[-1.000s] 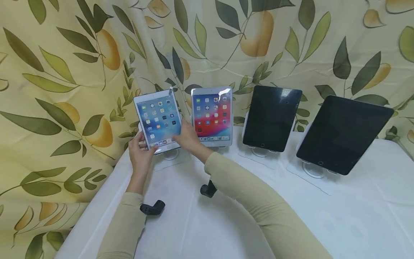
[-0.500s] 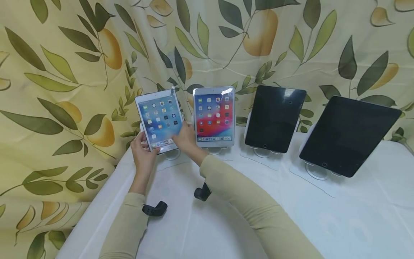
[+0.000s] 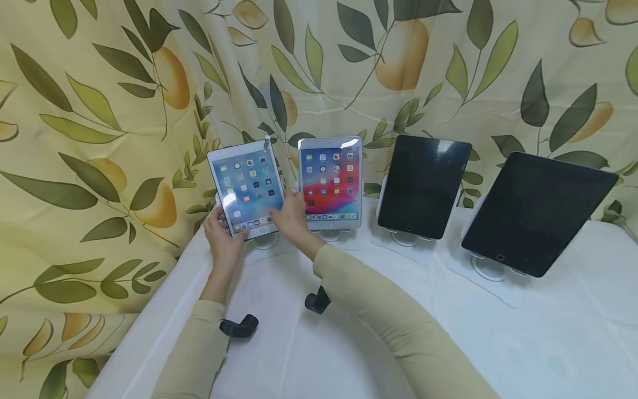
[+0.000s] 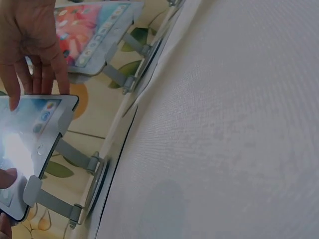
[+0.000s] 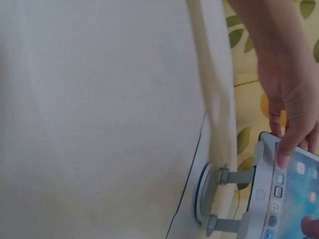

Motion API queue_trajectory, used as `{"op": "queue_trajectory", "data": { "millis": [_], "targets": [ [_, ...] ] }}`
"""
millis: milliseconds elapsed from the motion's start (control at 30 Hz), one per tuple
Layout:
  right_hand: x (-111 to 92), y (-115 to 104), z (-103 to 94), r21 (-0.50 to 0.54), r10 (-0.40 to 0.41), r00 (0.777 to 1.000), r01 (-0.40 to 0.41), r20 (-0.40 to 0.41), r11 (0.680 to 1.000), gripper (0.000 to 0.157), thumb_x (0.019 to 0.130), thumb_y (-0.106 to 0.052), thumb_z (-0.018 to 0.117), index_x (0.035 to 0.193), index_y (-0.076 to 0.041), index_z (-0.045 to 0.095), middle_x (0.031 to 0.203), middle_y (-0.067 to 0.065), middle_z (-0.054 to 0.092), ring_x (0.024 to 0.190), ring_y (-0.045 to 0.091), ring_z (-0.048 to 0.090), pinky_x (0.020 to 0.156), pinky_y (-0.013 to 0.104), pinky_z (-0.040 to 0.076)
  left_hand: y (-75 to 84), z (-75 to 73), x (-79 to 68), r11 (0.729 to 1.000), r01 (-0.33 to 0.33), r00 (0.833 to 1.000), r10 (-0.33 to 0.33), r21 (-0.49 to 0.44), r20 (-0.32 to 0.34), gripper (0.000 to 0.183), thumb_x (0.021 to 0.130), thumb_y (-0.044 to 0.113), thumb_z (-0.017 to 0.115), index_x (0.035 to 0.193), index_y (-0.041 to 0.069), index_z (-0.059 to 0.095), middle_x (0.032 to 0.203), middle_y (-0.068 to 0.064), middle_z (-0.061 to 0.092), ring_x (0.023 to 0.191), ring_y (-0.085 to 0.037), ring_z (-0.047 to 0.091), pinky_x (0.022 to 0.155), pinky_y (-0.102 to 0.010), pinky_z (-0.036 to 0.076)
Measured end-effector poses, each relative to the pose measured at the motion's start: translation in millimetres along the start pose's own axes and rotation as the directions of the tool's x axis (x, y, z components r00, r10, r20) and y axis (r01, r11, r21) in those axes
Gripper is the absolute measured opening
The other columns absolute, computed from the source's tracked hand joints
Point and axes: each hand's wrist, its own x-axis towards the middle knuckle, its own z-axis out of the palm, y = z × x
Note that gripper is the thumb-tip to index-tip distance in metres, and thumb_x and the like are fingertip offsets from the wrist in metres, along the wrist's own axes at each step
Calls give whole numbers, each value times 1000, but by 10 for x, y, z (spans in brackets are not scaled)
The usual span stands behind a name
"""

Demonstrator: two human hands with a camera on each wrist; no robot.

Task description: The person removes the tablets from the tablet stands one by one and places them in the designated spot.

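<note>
A white tablet [image 3: 251, 177] with a lit blue home screen leans on a stand at the far left of the row. My left hand [image 3: 223, 238] grips its lower left corner, thumb on the front and fingers round behind. On the opposite edge, my right hand [image 3: 293, 219] holds the tablet low down, with its thumb over the front. Grey support arms [image 4: 56, 204] of the stand reach under the tablet's bottom edge, where a small lip [image 4: 32, 190] hooks the front. A bright glare lies on the screen. The fingers behind the tablet are partly hidden.
Just right stands a second white tablet [image 3: 330, 177] with a red and blue screen. Two dark-screened tablets, a smaller one [image 3: 423, 185] and a larger one [image 3: 540, 213], stand farther right on stands. A white cloth [image 3: 279, 343] covers the table; a leaf-patterned curtain [image 3: 319, 55] hangs behind.
A bright glare has appeared on the left part of the blue screen as the tablet's tilt shifts slightly. Both hands keep their hold; the head view has moved a little.
</note>
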Motion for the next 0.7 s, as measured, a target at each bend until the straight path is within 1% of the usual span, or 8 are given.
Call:
{"op": "queue_trajectory", "data": {
  "millis": [67,167,267,400,500,567,633,700],
  "targets": [
    [-7,38,0,10,-23,1000,23,-3,1000,62,85,-16,70,138,-1,40,133,14,41,123,25,41,103,37,41,-9,-5,-16,999,-30,999,29,-40,-20,67,76,-11,67,135,-3,34,121,-19,37,96,-18,38,77,-22,37],
    [-3,100,-30,29,-80,997,81,-13,996,55,84,-15,72,130,-2,44,124,11,48,113,21,47,97,34,46,-21,-9,-23,994,-57,997,52,-94,-52,56,80,-11,63,129,-6,37,118,-20,40,92,-14,39,73,-17,36],
    [23,154,-82,49,-133,991,134,-31,990,43,85,-12,71,121,-5,47,114,9,55,103,19,53,89,30,50,-22,-18,-9,991,-59,996,49,-121,-80,48,83,-9,62,125,-7,39,116,-19,44,93,-13,42,74,-16,38],
    [56,212,-123,66,-174,983,178,-57,982,33,87,-13,68,115,-8,52,108,6,61,96,17,58,83,26,53,-31,-41,14,983,-62,991,41,-171,-126,40,85,-6,63,120,-7,45,113,-16,51,93,-9,48,77,-16,43],
    [75,260,-136,71,-212,974,217,-74,973,28,87,-14,68,112,-9,55,103,6,63,93,17,59,82,24,53,-32,-65,13,974,-84,986,50,-209,-161,38,84,-6,64,120,-5,51,113,-14,54,88,-6,52,74,-15,46],
    [83,289,-140,81,-234,969,241,-85,967,27,87,-13,68,111,-8,56,101,6,64,92,17,60,82,24,53,-31,-79,9,971,-98,983,60,-216,-176,38,84,-6,64,121,-2,55,112,-11,56,85,-5,54,73,-15,47],
    [81,312,-141,108,-245,965,254,-92,961,26,87,-13,68,110,-8,57,100,6,64,92,17,60,82,25,53,-31,-90,7,970,-106,981,66,-217,-183,39,84,-6,64,122,1,57,111,-7,57,84,-5,54,73,-15,47],
    [67,331,-137,143,-242,965,254,-97,957,25,87,-12,68,109,-8,57,100,6,65,91,17,60,82,24,53,-29,-100,4,968,-108,979,65,-224,-191,38,84,-6,65,121,0,58,107,-1,58,83,-4,55,72,-15,47]
  ]
}}
